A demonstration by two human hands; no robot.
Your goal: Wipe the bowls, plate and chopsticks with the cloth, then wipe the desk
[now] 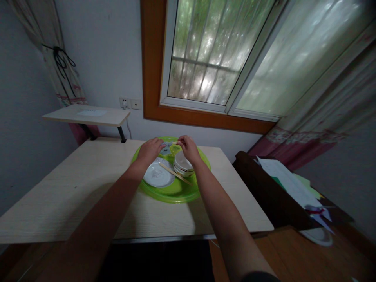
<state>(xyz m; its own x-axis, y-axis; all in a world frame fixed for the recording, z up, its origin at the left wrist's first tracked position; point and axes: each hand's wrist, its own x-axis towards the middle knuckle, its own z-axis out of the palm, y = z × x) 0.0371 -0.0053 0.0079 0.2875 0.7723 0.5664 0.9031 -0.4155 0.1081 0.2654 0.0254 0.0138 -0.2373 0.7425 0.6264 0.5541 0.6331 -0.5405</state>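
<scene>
A round, bright green tray [176, 197] lies on the table with dishes in it. Over its far part, my right hand [189, 149] pinches a thin, pale chopstick [175, 142] that points toward my other hand. My left hand [151, 150] is level with it at the far left of the tray, fingers bent together; what they hold is hidden. Nearer to me sits a white plate [157, 175]. To its right stand stacked white bowls [182, 162], below my right wrist. A pair of light wooden chopsticks [169, 169] lies slantwise from the plate across the bowls' front.
The pale wooden table [67, 184] has a small raised shelf [88, 114] at its back left, with a paper on it. A window [205, 58] and a wall socket [129, 103] are behind. Papers [288, 184] lie on dark furniture at the right.
</scene>
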